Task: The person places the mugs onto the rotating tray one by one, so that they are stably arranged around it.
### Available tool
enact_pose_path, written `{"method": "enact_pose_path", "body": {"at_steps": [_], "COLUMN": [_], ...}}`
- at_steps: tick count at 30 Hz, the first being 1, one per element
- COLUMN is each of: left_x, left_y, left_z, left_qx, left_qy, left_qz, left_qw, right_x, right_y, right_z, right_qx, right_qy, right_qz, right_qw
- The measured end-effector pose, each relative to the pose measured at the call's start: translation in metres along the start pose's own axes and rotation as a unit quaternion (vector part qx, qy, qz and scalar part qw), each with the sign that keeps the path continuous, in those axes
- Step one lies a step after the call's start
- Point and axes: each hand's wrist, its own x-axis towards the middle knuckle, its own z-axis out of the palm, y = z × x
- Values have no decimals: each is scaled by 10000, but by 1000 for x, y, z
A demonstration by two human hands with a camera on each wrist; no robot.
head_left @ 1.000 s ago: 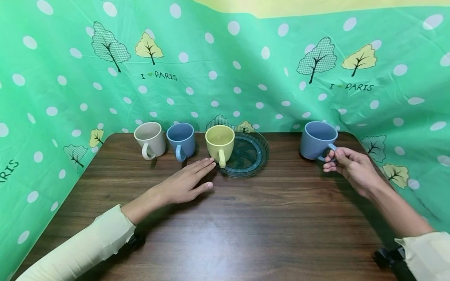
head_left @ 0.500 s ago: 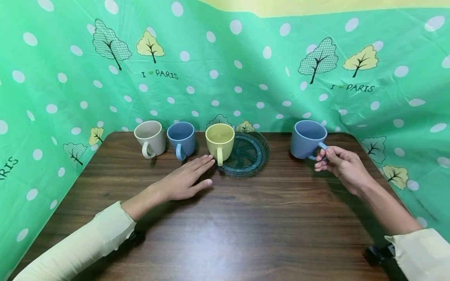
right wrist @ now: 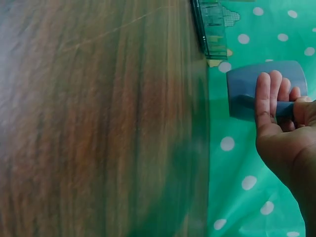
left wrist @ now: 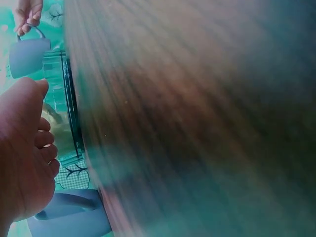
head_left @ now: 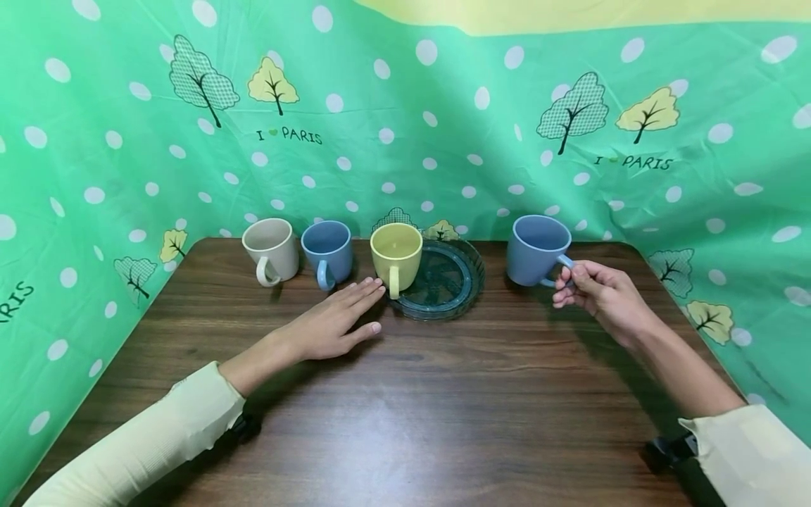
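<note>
My right hand (head_left: 598, 292) pinches the handle of a blue mug (head_left: 537, 252), held upright to the right of the glass dish. In the right wrist view, that blue mug (right wrist: 276, 79) shows a gap between its base and the table. My left hand (head_left: 336, 320) lies with straight fingers, its fingertips right at the near left rim of the clear glass dish (head_left: 453, 306). On the left part of that dish sits a yellow mug (head_left: 405, 253), its handle facing me. The left wrist view shows the palm of my left hand (left wrist: 24, 148) close to the dish.
Left of the dish stand a second blue mug (head_left: 329, 250) and a light grey mug (head_left: 272, 248), handles toward me. They line the back of the dark wooden table (head_left: 443, 408). A green dotted cloth (head_left: 431, 141) hangs right behind and along both sides.
My right hand has moved left with the blue mug, bringing it closer to the glass dish. My left hand has stayed nearly still at the dish's rim.
</note>
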Motion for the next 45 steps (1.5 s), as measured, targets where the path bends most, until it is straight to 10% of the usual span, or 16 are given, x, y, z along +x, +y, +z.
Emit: {"method": "enact_pose_path", "body": {"at_steps": [45], "left_x": [1], "left_y": [-5], "left_z": [-4], "left_qx": [92], "left_qy": [-134], "left_qz": [-143], "left_qw": [9998], "right_x": [39], "right_y": [-8], "right_z": [63], "right_qx": [-187], "right_qy": [-824], "right_qz": [6], "right_qw": [9964]}}
